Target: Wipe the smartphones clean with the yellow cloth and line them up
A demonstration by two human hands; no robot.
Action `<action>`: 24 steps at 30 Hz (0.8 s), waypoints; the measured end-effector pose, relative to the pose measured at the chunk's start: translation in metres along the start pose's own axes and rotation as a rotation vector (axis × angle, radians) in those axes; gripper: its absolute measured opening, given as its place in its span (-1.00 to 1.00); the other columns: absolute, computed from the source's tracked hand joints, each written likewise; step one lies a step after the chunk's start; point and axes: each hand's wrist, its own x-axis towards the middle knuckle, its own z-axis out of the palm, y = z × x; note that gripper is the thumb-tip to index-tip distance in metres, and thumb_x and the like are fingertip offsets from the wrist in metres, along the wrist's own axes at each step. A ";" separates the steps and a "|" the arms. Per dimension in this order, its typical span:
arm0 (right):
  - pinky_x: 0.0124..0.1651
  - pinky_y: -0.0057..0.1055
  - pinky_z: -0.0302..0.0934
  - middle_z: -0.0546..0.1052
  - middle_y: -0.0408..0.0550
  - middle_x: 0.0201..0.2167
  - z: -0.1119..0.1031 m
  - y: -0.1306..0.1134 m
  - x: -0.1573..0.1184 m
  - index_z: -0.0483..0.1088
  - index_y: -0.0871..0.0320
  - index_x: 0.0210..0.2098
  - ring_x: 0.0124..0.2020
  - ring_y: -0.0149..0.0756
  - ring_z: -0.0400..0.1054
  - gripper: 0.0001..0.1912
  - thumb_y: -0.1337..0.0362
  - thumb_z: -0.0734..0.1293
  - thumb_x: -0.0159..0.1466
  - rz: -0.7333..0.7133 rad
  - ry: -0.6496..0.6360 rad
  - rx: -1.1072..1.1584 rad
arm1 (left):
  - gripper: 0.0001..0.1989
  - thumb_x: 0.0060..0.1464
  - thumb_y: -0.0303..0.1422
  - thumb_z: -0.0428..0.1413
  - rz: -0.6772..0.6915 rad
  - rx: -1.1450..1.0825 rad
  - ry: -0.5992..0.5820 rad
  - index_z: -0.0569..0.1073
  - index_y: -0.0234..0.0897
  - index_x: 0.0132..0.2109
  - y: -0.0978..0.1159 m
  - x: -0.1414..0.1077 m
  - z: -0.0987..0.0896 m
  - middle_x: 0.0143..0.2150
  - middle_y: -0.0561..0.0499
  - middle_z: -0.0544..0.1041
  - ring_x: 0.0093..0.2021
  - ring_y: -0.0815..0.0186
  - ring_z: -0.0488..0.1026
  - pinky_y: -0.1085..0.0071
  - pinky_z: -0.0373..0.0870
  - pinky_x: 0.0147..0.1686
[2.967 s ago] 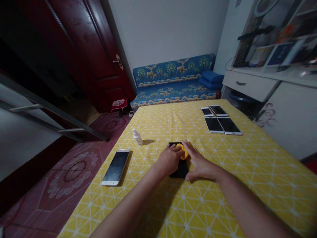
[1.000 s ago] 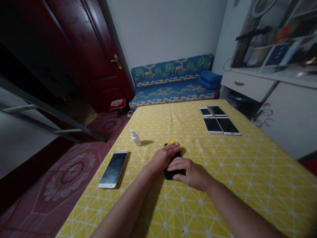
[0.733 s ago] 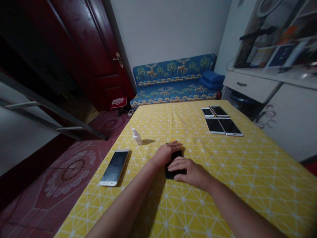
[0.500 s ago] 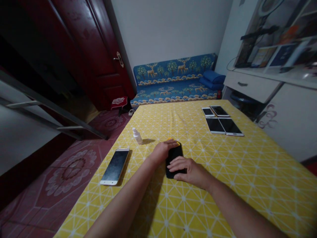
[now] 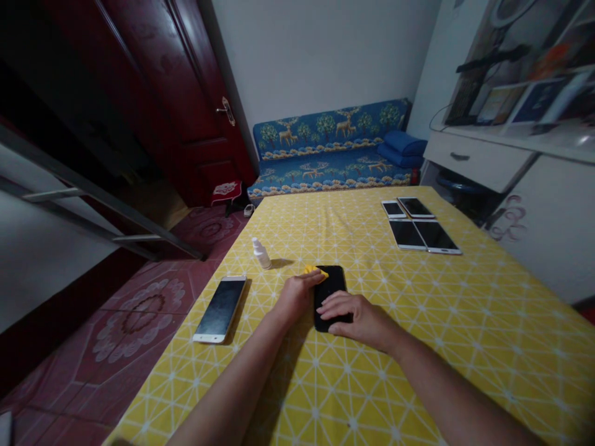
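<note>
A yellow patterned tablecloth [image 5: 421,378] covers the table. The right hand [image 5: 357,319] lies open, fingers curved over the lower half of a black smartphone [image 5: 331,285]. The left hand [image 5: 295,298] touches a small yellow cloth [image 5: 315,271] at the phone's upper left corner; whether it grips, I cannot tell.

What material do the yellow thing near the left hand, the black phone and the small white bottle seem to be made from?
The yellow piece looks like soft matte cloth, since it lies crumpled. The black phone seems to have a smooth glass face, with a faint sheen. The small bottle looks like whitish plastic, but it is too small to be sure.
</note>
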 end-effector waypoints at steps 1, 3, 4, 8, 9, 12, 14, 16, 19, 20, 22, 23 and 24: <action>0.10 -0.03 0.36 0.66 -0.04 -0.15 0.000 0.000 0.000 0.63 -0.03 -0.20 0.03 -0.15 0.46 -0.79 0.28 0.50 0.14 0.000 0.002 0.001 | -0.46 0.04 -0.70 -0.03 -0.006 0.009 -0.003 0.53 -0.34 0.13 0.002 -0.003 0.000 0.19 -0.16 0.50 0.19 0.13 0.48 0.10 0.44 0.22; 0.11 -0.03 0.36 0.66 -0.03 -0.17 0.000 0.000 0.000 0.64 -0.02 -0.20 0.02 -0.14 0.46 -0.79 0.28 0.50 0.14 0.008 0.006 -0.001 | -0.44 0.01 -0.72 -0.03 -0.011 0.012 -0.005 0.53 -0.35 0.13 0.005 -0.008 0.001 0.19 -0.17 0.50 0.19 0.13 0.48 0.11 0.44 0.22; 0.11 -0.03 0.36 0.66 -0.03 -0.17 0.000 0.000 0.000 0.64 -0.02 -0.20 0.03 -0.13 0.46 -0.78 0.28 0.50 0.13 0.013 0.006 -0.003 | -0.43 0.01 -0.72 -0.04 -0.012 0.006 -0.006 0.53 -0.35 0.13 0.006 -0.011 0.001 0.19 -0.17 0.50 0.19 0.13 0.48 0.11 0.44 0.22; 0.12 -0.04 0.36 0.65 -0.02 -0.17 0.000 0.000 0.000 0.64 -0.01 -0.21 0.03 -0.13 0.47 -0.77 0.31 0.51 0.11 0.011 0.011 0.004 | -0.44 0.04 -0.71 -0.05 -0.008 -0.016 -0.005 0.53 -0.32 0.13 0.012 -0.023 0.001 0.19 -0.16 0.50 0.18 0.16 0.49 0.15 0.46 0.21; 0.11 -0.05 0.37 0.65 -0.02 -0.17 0.000 0.000 0.000 0.64 -0.01 -0.21 0.02 -0.13 0.47 -0.77 0.32 0.51 0.11 0.006 0.015 0.008 | -0.44 0.04 -0.70 -0.05 -0.005 -0.018 -0.002 0.53 -0.32 0.13 0.013 -0.026 0.001 0.19 -0.16 0.50 0.18 0.16 0.49 0.16 0.46 0.20; 0.09 -0.08 0.38 0.65 0.00 -0.17 0.000 0.000 0.000 0.64 0.02 -0.23 0.00 -0.14 0.48 -0.77 0.34 0.52 0.09 -0.006 0.026 0.019 | -0.45 0.03 -0.69 -0.05 0.013 -0.023 0.003 0.54 -0.33 0.12 0.016 -0.035 0.002 0.18 -0.18 0.52 0.15 0.14 0.51 0.18 0.48 0.18; 0.09 -0.08 0.38 0.65 0.00 -0.18 0.000 0.000 0.000 0.64 0.03 -0.23 -0.01 -0.15 0.49 -0.76 0.35 0.52 0.08 -0.013 0.027 0.016 | -0.47 0.05 -0.68 -0.04 0.030 -0.026 -0.008 0.54 -0.31 0.11 0.018 -0.041 0.002 0.17 -0.17 0.53 0.13 0.13 0.53 0.20 0.50 0.16; 0.09 -0.08 0.39 0.66 0.00 -0.19 0.000 0.001 0.000 0.64 0.03 -0.23 -0.02 -0.15 0.49 -0.76 0.35 0.53 0.07 -0.021 0.031 0.016 | -0.48 0.07 -0.67 -0.02 0.038 -0.025 -0.014 0.54 -0.28 0.11 0.021 -0.047 0.001 0.16 -0.14 0.55 0.10 0.14 0.55 0.23 0.52 0.14; 0.06 -0.10 0.40 0.66 -0.01 -0.21 0.000 0.001 0.001 0.64 0.03 -0.26 -0.05 -0.15 0.50 -0.76 0.36 0.54 0.06 -0.029 0.045 0.027 | -0.45 0.05 -0.69 -0.02 0.036 -0.014 0.000 0.52 -0.26 0.14 0.024 -0.054 0.001 0.15 -0.11 0.55 0.09 0.15 0.56 0.24 0.52 0.14; 0.06 -0.11 0.40 0.66 -0.01 -0.22 0.000 0.001 0.001 0.64 0.03 -0.26 -0.06 -0.16 0.51 -0.76 0.36 0.54 0.05 -0.029 0.049 0.030 | -0.42 0.03 -0.70 -0.02 0.036 -0.010 0.005 0.51 -0.25 0.15 0.025 -0.057 0.001 0.16 -0.11 0.55 0.10 0.15 0.56 0.24 0.51 0.14; 0.05 -0.14 0.39 0.66 -0.02 -0.23 0.000 0.000 0.001 0.64 0.04 -0.27 -0.07 -0.17 0.51 -0.77 0.37 0.54 0.05 -0.030 0.055 0.040 | -0.37 -0.01 -0.72 -0.03 0.043 -0.004 0.012 0.49 -0.25 0.18 0.025 -0.061 0.003 0.19 -0.10 0.53 0.13 0.15 0.53 0.22 0.49 0.16; 0.04 -0.15 0.39 0.65 -0.03 -0.23 0.000 -0.002 0.001 0.63 0.04 -0.28 -0.08 -0.18 0.51 -0.77 0.37 0.54 0.05 -0.028 0.060 0.046 | -0.35 -0.03 -0.73 -0.03 0.047 -0.002 0.014 0.48 -0.25 0.19 0.024 -0.063 0.004 0.20 -0.11 0.51 0.14 0.15 0.52 0.21 0.48 0.17; 0.03 -0.17 0.39 0.65 -0.04 -0.24 0.000 -0.003 0.001 0.63 0.05 -0.29 -0.09 -0.19 0.51 -0.78 0.38 0.54 0.05 -0.022 0.063 0.051 | -0.33 -0.03 -0.73 -0.04 0.049 -0.001 0.017 0.47 -0.25 0.20 0.023 -0.065 0.005 0.21 -0.11 0.50 0.16 0.15 0.51 0.20 0.47 0.18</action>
